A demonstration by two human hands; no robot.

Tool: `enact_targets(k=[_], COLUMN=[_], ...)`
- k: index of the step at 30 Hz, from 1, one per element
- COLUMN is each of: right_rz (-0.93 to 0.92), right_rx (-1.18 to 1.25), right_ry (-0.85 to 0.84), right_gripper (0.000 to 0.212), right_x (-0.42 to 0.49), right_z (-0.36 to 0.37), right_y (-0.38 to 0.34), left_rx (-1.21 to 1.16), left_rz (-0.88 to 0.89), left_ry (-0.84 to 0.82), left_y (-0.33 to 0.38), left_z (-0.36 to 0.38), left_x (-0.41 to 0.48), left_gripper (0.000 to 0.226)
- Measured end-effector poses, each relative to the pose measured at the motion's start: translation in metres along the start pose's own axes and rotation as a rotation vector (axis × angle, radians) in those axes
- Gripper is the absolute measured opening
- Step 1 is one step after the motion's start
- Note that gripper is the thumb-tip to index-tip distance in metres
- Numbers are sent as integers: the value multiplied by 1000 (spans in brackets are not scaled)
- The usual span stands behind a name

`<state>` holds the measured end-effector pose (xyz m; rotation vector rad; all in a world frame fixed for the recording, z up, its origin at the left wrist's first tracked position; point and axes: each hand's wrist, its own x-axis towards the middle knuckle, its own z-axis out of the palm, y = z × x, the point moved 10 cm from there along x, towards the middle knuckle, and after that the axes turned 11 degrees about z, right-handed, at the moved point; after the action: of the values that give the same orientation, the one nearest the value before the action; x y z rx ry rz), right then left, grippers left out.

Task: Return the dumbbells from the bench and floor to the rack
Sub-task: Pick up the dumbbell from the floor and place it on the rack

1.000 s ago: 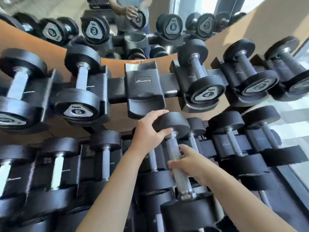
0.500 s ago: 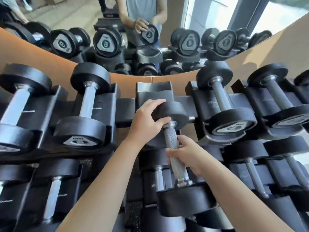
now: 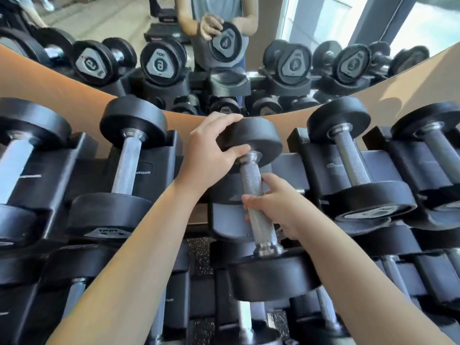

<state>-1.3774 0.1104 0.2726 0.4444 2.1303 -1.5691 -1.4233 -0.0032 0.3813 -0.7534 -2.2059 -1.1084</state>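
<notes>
The person is holding one dumbbell [image 3: 251,179] in both hands over the top row of the rack [image 3: 281,168], above a cradle [image 3: 225,220] midway along that row. The left hand [image 3: 206,155] is gripping the far head, with fingers curled over its top and the thumb pressing the inner face by the collar. The right hand [image 3: 278,207] is wrapping the knurled handle from the right, fingers clamped round it. The far head is sitting at the rack's back edge, while the near head is hanging out past the front edge – whether the dumbbell is touching the cradle cannot be told. A racked dumbbell [image 3: 127,165] is lying in the cradle to the left, and another [image 3: 351,163] to the right. Behind the back edge, a mirror [image 3: 99,23] is reflecting the row and the person.
</notes>
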Motion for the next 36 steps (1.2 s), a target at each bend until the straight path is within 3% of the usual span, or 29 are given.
enact_targets(k=[16,27,31,36], right_rz=[10,37,-83,-176], right_rx=[151,115,-102,-45], right_ry=[77,52,168,181], right_gripper=[27,37,35,33], right_x=[80,100,82,42], right_z=[-16,-8,-23,-33], right_y=[-27,-27,-34,-21], left_rx=[-33,-55,-115,-359], left_rz=[95,-85,-141,-286], left_ry=[-90,-5,6,21], left_y=[-48,-90,-82,-62], left_z=[47,52,47,40], left_x=[70,50,20,-55], left_gripper=[46,48,54,45])
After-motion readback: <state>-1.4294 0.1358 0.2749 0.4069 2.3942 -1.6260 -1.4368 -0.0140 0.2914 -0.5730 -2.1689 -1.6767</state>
